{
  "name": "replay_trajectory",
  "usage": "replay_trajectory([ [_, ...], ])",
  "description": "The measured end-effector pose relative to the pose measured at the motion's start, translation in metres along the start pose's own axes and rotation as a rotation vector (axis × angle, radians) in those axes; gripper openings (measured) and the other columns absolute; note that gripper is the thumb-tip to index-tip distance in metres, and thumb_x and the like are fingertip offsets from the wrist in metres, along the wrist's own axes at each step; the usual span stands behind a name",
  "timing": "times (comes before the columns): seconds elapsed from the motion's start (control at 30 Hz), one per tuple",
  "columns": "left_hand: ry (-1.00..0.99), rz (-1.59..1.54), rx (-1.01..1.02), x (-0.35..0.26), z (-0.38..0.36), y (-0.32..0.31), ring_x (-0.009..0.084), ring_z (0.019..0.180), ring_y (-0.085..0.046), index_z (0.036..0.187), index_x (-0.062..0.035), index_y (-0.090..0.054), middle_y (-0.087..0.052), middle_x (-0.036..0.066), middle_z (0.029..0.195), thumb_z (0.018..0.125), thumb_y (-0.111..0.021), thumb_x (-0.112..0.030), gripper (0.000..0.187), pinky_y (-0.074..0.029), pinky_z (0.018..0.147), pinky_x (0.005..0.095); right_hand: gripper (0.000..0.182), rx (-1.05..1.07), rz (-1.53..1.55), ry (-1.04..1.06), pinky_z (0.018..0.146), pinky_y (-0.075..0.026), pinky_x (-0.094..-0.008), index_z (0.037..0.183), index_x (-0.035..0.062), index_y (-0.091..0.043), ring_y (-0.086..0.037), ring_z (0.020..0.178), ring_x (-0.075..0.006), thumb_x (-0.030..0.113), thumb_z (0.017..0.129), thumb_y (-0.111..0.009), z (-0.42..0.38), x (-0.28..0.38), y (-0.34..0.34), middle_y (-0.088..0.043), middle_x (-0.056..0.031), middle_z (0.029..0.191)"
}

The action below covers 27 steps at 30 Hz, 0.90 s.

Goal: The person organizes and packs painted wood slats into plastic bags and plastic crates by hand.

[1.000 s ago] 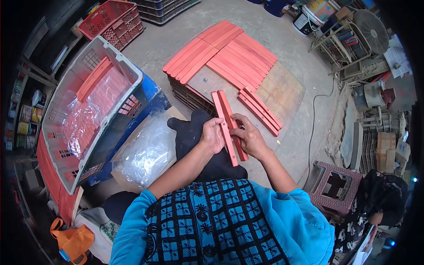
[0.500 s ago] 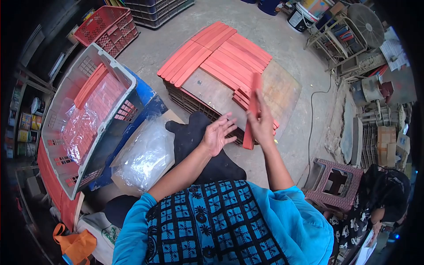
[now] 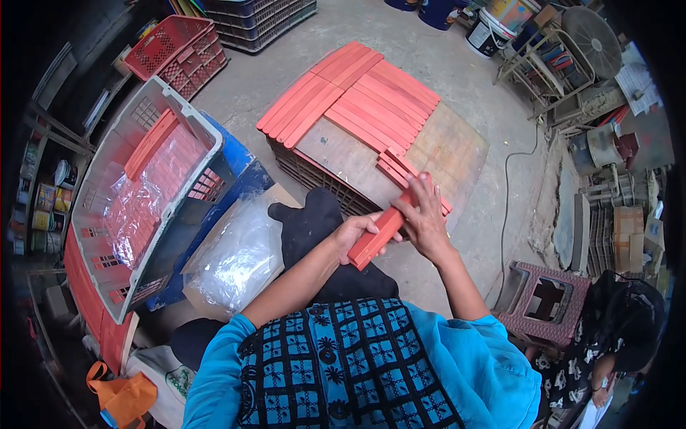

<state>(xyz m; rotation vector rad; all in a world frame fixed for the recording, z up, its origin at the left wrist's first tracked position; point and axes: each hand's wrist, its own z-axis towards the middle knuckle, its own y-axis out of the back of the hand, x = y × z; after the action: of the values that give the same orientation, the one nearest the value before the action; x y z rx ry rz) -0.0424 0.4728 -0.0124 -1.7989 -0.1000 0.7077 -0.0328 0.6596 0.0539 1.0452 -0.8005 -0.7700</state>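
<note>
A small stack of red-painted wooden slats (image 3: 376, 242) slants between my two hands, over my lap. My left hand (image 3: 351, 233) is closed around its lower part, fingers underneath. At the upper end, my right hand (image 3: 427, 220) grips the slats from above. Just beyond, a few loose red slats (image 3: 394, 170) lie on the worn board (image 3: 446, 146), partly hidden by my right hand. Farther back on that board are rows of red slats (image 3: 375, 100) laid side by side, with a dark crate (image 3: 307, 171) below.
To my left a grey plastic crate (image 3: 207, 118) holds red slats and clear plastic wrap. Clear plastic sheets (image 3: 236, 254) lie beside my leg. At the right are a pink stool (image 3: 511, 304) and another person (image 3: 607, 357). A cable (image 3: 505, 207) runs along the floor.
My right hand has brought the slats down and left, tilting them toward me. My left hand, open before, has closed on their lower part.
</note>
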Motion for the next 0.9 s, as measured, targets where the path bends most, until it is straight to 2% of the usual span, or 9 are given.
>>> replay_trajectory([
  [0.03, 0.015, -0.014, 0.078, 0.000, -0.001, 0.003, 0.0240, 0.074, -0.061, 0.139, -0.0048, -0.030, -0.055, 0.021, 0.113, 0.077, -0.044, -0.022, 0.066, -0.053, 0.066, 0.0307, 0.046, 0.064, 0.087, 0.079, 0.104, -0.029, -0.0480, 0.111, 0.0123, -0.057, -0.050, 0.113, -0.0287, 0.009, 0.068, -0.070, -0.001, -0.009, 0.002, -0.051, -0.0097, 0.122],
  [0.13, -0.065, -0.108, -0.145, -0.003, -0.001, -0.001, 0.0271, 0.093, -0.060, 0.139, -0.0052, -0.031, -0.052, 0.020, 0.120, 0.083, -0.043, -0.028, 0.062, -0.052, 0.074, 0.0355, 0.044, 0.120, 0.242, 0.090, 0.098, -0.034, -0.0458, 0.110, 0.0080, -0.056, -0.053, 0.106, -0.0283, 0.010, 0.068, -0.069, 0.000, -0.024, 0.004, -0.058, -0.0093, 0.109],
  [0.2, -0.266, -0.125, -0.483, -0.002, 0.000, 0.002, 0.0286, 0.121, -0.045, 0.141, -0.0102, -0.029, -0.036, 0.013, 0.142, 0.089, -0.036, -0.037, 0.060, -0.043, 0.092, 0.0468, 0.043, 0.106, 0.232, -0.056, 0.089, -0.040, -0.0430, 0.109, 0.0014, -0.056, -0.054, 0.101, -0.0317, 0.013, 0.071, -0.070, -0.006, -0.027, 0.000, -0.060, -0.0135, 0.102],
  [0.27, -0.317, -0.102, -0.596, -0.001, 0.002, 0.002, 0.0283, 0.131, -0.032, 0.143, -0.0133, -0.027, -0.025, 0.012, 0.148, 0.089, -0.037, -0.040, 0.062, -0.032, 0.102, 0.0490, 0.043, 0.078, 0.216, -0.215, 0.086, -0.042, -0.0422, 0.109, -0.0005, -0.056, -0.054, 0.101, -0.0331, 0.014, 0.072, -0.070, -0.015, -0.036, -0.021, -0.059, -0.0163, 0.103],
  [0.53, -0.315, -0.062, -0.536, 0.010, 0.000, 0.014, 0.0284, 0.139, -0.017, 0.144, -0.0126, -0.026, -0.013, 0.012, 0.152, 0.084, -0.045, -0.044, 0.071, -0.024, 0.106, 0.0517, 0.047, -0.080, 0.046, -0.297, 0.083, -0.044, -0.0426, 0.106, 0.0005, -0.056, -0.053, 0.096, -0.0378, 0.014, 0.065, -0.075, -0.011, -0.057, -0.081, -0.053, -0.0199, 0.102],
  [0.6, -0.311, -0.034, -0.546, 0.011, 0.001, 0.014, 0.0281, 0.139, -0.015, 0.144, -0.0125, -0.026, -0.012, 0.012, 0.153, 0.086, -0.045, -0.041, 0.067, -0.023, 0.106, 0.0521, 0.076, -0.088, -0.026, -0.318, 0.095, -0.036, -0.0440, 0.129, 0.0083, -0.043, -0.044, 0.113, -0.0378, 0.016, 0.062, -0.078, -0.005, -0.055, -0.076, -0.045, -0.0208, 0.125],
  [0.63, -0.308, -0.024, -0.547, 0.012, 0.003, 0.015, 0.0278, 0.139, -0.016, 0.144, -0.0127, -0.027, -0.013, 0.011, 0.153, 0.087, -0.044, -0.040, 0.066, -0.024, 0.106, 0.0521, 0.095, -0.069, -0.096, -0.337, 0.100, -0.032, -0.0445, 0.139, 0.0101, -0.031, -0.041, 0.118, -0.0374, 0.018, 0.059, -0.081, -0.005, -0.062, -0.083, -0.042, -0.0203, 0.129],
  [0.83, -0.274, 0.062, -0.563, 0.009, 0.001, 0.005, 0.0255, 0.138, -0.018, 0.143, -0.0134, -0.029, -0.020, 0.007, 0.150, 0.089, -0.042, -0.039, 0.061, -0.026, 0.104, 0.0518, 0.106, 0.190, 0.211, -0.449, 0.104, -0.027, -0.0470, 0.143, 0.0087, -0.024, -0.039, 0.121, -0.0366, 0.025, 0.056, -0.082, -0.001, -0.078, -0.065, -0.041, -0.0213, 0.131],
  [0.9, -0.268, 0.067, -0.556, 0.008, 0.001, 0.008, 0.0257, 0.138, -0.017, 0.143, -0.0132, -0.028, -0.020, 0.008, 0.150, 0.089, -0.042, -0.038, 0.061, -0.026, 0.104, 0.0518, 0.105, 0.268, 0.117, -0.403, 0.104, -0.027, -0.0475, 0.143, 0.0081, -0.024, -0.038, 0.123, -0.0360, 0.028, 0.056, -0.081, -0.013, -0.087, -0.069, -0.041, -0.0211, 0.131],
])
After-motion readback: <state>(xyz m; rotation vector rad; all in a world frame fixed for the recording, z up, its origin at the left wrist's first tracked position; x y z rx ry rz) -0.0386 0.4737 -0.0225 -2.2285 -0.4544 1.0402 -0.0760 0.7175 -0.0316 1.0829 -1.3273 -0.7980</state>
